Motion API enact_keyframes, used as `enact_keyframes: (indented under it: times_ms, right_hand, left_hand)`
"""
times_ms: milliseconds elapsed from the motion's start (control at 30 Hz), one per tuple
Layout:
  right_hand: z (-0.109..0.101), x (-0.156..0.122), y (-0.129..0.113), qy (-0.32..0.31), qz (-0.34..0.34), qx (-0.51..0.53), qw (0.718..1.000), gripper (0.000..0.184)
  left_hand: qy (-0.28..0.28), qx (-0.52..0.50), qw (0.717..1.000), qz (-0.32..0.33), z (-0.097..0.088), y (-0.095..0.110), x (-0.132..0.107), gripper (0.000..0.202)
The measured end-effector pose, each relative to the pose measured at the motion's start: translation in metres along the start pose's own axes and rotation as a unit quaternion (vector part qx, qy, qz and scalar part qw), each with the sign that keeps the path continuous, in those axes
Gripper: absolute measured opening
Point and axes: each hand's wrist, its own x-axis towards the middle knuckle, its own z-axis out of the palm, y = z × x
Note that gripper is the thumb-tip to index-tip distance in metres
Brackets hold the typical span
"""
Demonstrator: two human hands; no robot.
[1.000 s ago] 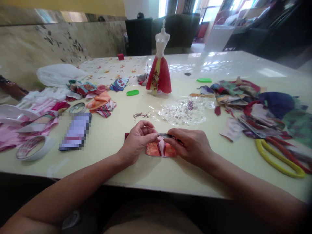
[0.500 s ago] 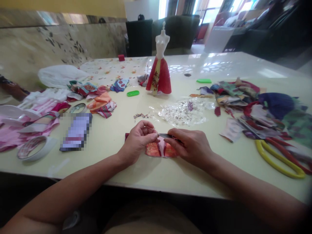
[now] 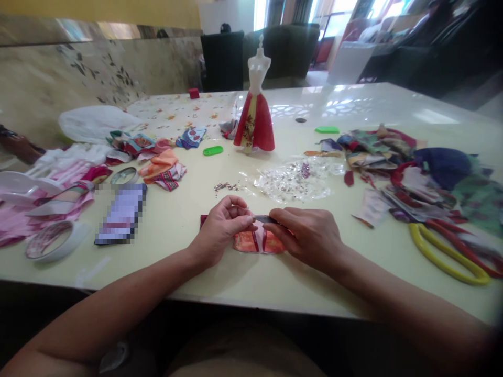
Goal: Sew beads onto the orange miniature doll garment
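Note:
My right hand is closed around a pair of dark, pointed tweezers, with the tip aimed left. That tip meets the thumb and forefinger of my left hand, which are pinched together on something too small to make out; the other left fingers curl loosely. Under both hands lies a small piece of orange-red patterned fabric with dark red strips and a pale pink middle. Just beyond the hands are a little heap of tiny beads or stones and a clear plastic sheet scattered with more.
A white dress form in a red and gold skirt stands behind the beads. Fabric scraps and yellow-handled scissors lie right. Leftward are a phone, a tape roll and more cloth. Green trays sit farther back.
The whole view has shifted very slightly. Both hands keep nearly the same pose, with the tweezers' tip still at the left fingertips.

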Motion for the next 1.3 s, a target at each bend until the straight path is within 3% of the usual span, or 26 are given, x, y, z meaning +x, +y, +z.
enact_keyframes:
  times_ms: [167, 400, 600, 833, 1033, 1300]
  right_hand:
    - [-0.0007, 0.0020, -0.0005, -0.049, 0.062, 0.089, 0.993, 0.034]
    - [-0.0026, 0.0071, -0.0004, -0.128, 0.148, 0.220, 0.956, 0.031]
    - [0.0004, 0.0035, 0.0026, -0.046, 0.083, 0.122, 0.988, 0.031]
    - [0.0031, -0.0002, 0.0024, 0.004, -0.006, 0.011, 1.000, 0.031]
    - [0.0024, 0.0007, 0.0019, -0.003, -0.012, -0.008, 1.000, 0.035]
    - [0.0017, 0.0020, 0.0048, -0.048, 0.011, 0.047, 0.998, 0.037]
  left_hand:
    - [-0.009, -0.020, 1.000, 0.000, -0.0002, -0.0006, 0.0005, 0.025]
    - [0.002, -0.017, 1.000, 0.001, 0.0006, -0.0014, 0.0010, 0.025]
    - [0.028, 0.006, 1.000, 0.000, 0.0016, 0.0011, 0.0002, 0.024]
    - [0.007, 0.019, 1.000, 0.000, -0.0015, -0.0011, 0.0005, 0.023]
    - [0.004, 0.016, 1.000, -0.003, 0.0002, 0.0001, -0.0013, 0.022]
    - [0.007, 0.020, 1.000, 0.002, -0.0001, -0.0016, 0.0000, 0.022]
